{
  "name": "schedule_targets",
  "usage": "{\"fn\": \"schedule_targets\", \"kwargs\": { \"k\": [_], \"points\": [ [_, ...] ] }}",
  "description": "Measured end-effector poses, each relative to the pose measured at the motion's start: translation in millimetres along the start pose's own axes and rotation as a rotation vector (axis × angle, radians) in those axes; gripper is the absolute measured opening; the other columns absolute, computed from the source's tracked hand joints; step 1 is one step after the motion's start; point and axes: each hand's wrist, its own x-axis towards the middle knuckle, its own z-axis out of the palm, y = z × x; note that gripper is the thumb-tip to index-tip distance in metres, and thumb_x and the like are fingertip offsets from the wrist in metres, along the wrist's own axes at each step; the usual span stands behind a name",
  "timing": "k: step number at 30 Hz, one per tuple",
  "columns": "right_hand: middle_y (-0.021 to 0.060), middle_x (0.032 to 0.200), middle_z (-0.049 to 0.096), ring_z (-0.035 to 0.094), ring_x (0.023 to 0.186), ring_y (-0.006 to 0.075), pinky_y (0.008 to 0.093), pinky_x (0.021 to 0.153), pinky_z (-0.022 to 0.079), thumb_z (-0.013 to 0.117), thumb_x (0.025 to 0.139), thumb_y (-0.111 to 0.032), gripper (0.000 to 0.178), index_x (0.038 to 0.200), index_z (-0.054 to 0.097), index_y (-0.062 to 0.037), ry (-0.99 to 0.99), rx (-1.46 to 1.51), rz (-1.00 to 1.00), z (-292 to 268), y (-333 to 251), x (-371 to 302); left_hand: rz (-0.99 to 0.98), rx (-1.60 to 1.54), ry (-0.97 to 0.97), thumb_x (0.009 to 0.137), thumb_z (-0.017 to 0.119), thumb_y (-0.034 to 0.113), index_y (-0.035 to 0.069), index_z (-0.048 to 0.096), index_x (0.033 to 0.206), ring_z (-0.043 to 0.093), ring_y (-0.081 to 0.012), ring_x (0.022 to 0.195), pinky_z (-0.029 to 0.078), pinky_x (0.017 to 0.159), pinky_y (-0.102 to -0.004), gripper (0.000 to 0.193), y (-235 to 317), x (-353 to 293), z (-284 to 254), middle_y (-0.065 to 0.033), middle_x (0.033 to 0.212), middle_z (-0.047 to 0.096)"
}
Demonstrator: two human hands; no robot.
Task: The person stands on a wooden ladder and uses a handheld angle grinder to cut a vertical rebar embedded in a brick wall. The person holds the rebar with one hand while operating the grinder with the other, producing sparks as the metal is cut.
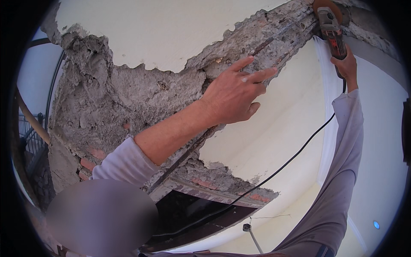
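At the upper right, my right hand is closed around the body of an angle grinder. Its brownish-orange disc is up against the broken concrete edge; the exact contact point is hard to see. My left hand is open and holds nothing, its index and middle fingers stretched toward a rusty reinforcing bar in the chipped concrete beam. Whether the fingertips touch the concrete is unclear. A black power cord hangs from the grinder and curves down to the lower left.
Rough concrete with patches of exposed brick fills the left side. Cream plaster borders it above. Below is a dark opening with a frame. Beyond the far left edge stands a metal railing. A blurred patch covers the lower left.
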Motion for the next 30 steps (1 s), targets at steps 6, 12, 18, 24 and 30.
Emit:
{"fn": "schedule_targets", "kwargs": {
  "k": [6,12,18,24,30],
  "points": [
    [0.0145,0.108,0.071,0.068,0.101,0.0344,0.0419,0.088,0.051,0.076,0.064,-0.030,0.064,0.124,0.060,-0.0138,0.000,0.009,0.003,0.4,-2.2,-1.4,-0.012,-0.021,-0.015,0.084,0.072,0.022,0.007,0.074,0.093,0.070,-0.0128,0.093,0.027,0.123,-0.0440,0.018,-0.2,-0.1,-0.1,-0.0003,0.147,0.054],
    [0.0148,0.107,0.071,0.068,0.100,0.0344,0.0417,0.087,0.051,0.076,0.065,-0.029,0.061,0.123,0.060,-0.0134,0.023,0.029,-0.006,2.2,-3.9,-4.9,-0.014,-0.028,-0.025,0.084,0.072,0.022,0.006,0.074,0.095,0.071,-0.0134,0.092,0.028,0.123,-0.0437,0.019,-0.1,0.5,-1.3,-0.0005,0.146,0.055],
    [0.0126,0.106,0.072,0.069,0.097,0.0317,0.0391,0.088,0.051,0.075,0.062,-0.028,0.067,0.126,0.060,-0.0134,0.036,0.015,0.011,2.6,-4.6,-2.5,-0.014,-0.038,-0.022,0.084,0.072,0.022,0.006,0.074,0.095,0.071,-0.0137,0.092,0.028,0.123,-0.0438,0.019,-0.2,0.7,-2.3,-0.0004,0.147,0.054],
    [0.0133,0.106,0.072,0.069,0.097,0.0327,0.0397,0.088,0.051,0.074,0.063,-0.029,0.065,0.124,0.061,-0.0127,0.034,0.004,-0.004,2.5,-5.4,-3.4,-0.006,-0.015,-0.015,0.084,0.072,0.022,0.006,0.074,0.096,0.070,-0.0129,0.093,0.028,0.123,-0.0441,0.020,-0.6,0.0,-0.5,-0.0004,0.147,0.054],
    [0.0132,0.106,0.072,0.068,0.097,0.0327,0.0398,0.088,0.051,0.075,0.063,-0.029,0.063,0.122,0.061,-0.0126,0.051,0.006,-0.012,1.6,-7.1,-3.9,-0.016,-0.026,-0.027,0.084,0.072,0.021,0.007,0.074,0.095,0.070,-0.0122,0.092,0.028,0.123,-0.0438,0.019,0.1,0.5,-2.4,-0.0003,0.146,0.054]
  ]
}}
